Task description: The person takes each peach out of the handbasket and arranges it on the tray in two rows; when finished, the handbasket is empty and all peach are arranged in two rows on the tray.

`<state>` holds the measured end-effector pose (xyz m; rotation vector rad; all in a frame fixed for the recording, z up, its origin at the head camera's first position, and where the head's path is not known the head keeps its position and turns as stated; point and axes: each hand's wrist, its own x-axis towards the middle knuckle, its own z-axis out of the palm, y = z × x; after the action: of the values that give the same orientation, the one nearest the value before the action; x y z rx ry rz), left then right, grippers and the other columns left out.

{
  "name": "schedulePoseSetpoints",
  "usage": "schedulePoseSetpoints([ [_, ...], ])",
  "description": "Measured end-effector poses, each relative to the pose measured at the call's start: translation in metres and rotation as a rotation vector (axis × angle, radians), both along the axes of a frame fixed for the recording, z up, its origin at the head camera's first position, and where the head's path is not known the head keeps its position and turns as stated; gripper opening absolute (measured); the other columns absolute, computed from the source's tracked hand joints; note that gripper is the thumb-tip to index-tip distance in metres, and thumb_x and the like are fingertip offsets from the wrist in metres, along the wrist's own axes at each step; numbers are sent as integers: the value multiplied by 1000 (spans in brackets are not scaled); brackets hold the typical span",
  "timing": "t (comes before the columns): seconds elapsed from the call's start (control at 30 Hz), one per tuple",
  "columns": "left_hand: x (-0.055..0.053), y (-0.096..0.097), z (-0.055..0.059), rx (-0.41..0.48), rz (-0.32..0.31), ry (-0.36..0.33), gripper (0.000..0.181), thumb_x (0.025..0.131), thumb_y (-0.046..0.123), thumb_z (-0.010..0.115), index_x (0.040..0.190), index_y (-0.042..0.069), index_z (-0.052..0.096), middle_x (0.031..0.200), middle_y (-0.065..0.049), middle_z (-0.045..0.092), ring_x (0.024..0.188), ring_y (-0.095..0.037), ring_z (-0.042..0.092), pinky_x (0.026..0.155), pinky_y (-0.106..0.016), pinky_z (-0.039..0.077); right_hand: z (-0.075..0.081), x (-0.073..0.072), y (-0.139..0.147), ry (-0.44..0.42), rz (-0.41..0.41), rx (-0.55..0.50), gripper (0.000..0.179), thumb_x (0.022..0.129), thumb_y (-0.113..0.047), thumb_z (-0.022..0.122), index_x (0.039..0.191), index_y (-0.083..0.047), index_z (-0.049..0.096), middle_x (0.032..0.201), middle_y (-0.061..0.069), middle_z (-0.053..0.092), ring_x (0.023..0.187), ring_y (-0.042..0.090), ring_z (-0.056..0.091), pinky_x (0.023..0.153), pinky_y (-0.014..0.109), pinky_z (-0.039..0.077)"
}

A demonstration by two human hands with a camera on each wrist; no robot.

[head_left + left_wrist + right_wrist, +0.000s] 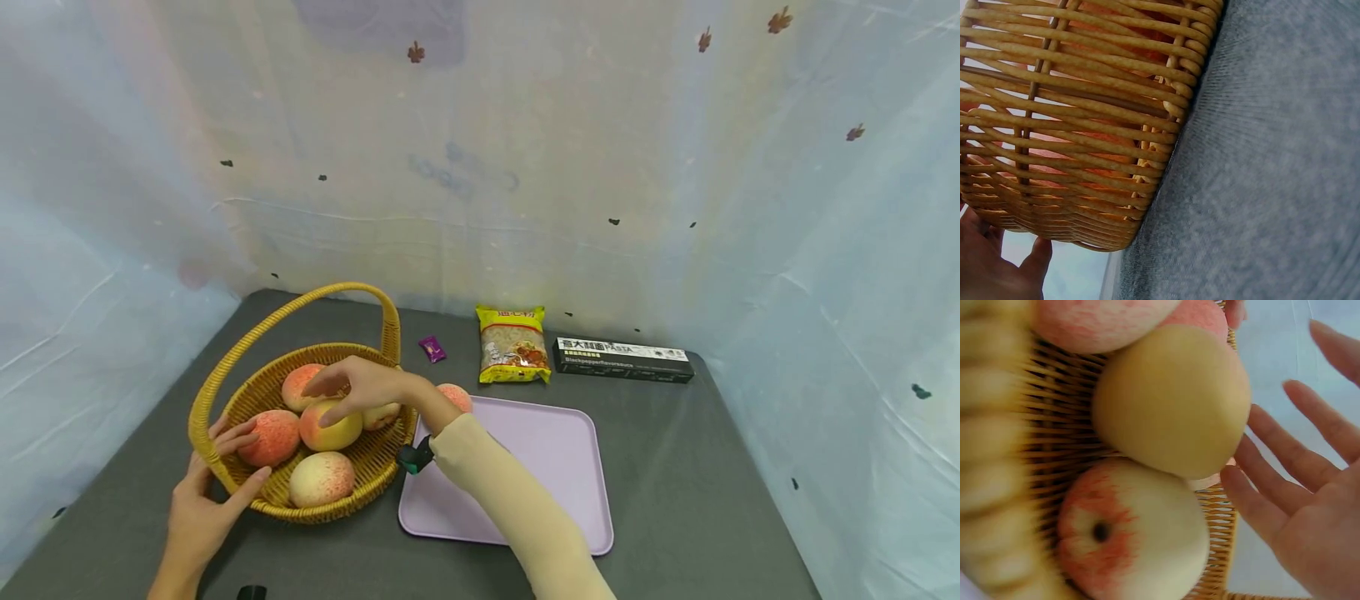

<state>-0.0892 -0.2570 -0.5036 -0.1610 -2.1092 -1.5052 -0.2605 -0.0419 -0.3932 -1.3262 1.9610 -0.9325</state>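
A woven basket (386, 482) with a tall handle holds several peaches on the left of the table. My left hand (197, 515) grips its near-left rim, the fingers reaching over beside a red peach (270, 439). In the left wrist view that hand (997, 269) is at the lower edge of the wicker wall (1085, 164). Inside the basket, my right hand (367, 385) is over a yellow peach (341, 432). The right wrist view has its fingers spread and extended, fingertips right at the side of this peach (1169, 403). A pale speckled peach (322, 479) lies nearer me.
Right of the basket lies a lilac tray (558, 442), with a peach (455, 397) at its far-left corner, partly behind my right forearm. Farther back are a purple wrapped sweet (432, 349), a yellow food packet (513, 344) and a black pasta box (622, 360).
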Motion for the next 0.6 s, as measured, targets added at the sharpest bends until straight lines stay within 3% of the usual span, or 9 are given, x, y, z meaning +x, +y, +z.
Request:
schedulePoseSetpoints([
  [0.17, -2, -2, -2, -5, 11, -23, 52, 76, -23, 72, 126, -11, 61, 142, -22, 52, 149, -27, 22, 116, -17, 24, 7, -1, -9, 27, 68, 76, 50, 89, -11, 75, 135, 1, 59, 136, 11, 61, 124, 14, 55, 102, 16, 43],
  [0.6, 1, -1, -1, -10, 4, -17, 50, 78, -19, 72, 126, -10, 61, 142, -24, 51, 149, -27, 22, 116, -17, 23, 3, 0, -23, 65, 57, 185, 51, 87, -8, 77, 135, -1, 60, 134, 4, 62, 124, 7, 52, 100, 11, 40],
])
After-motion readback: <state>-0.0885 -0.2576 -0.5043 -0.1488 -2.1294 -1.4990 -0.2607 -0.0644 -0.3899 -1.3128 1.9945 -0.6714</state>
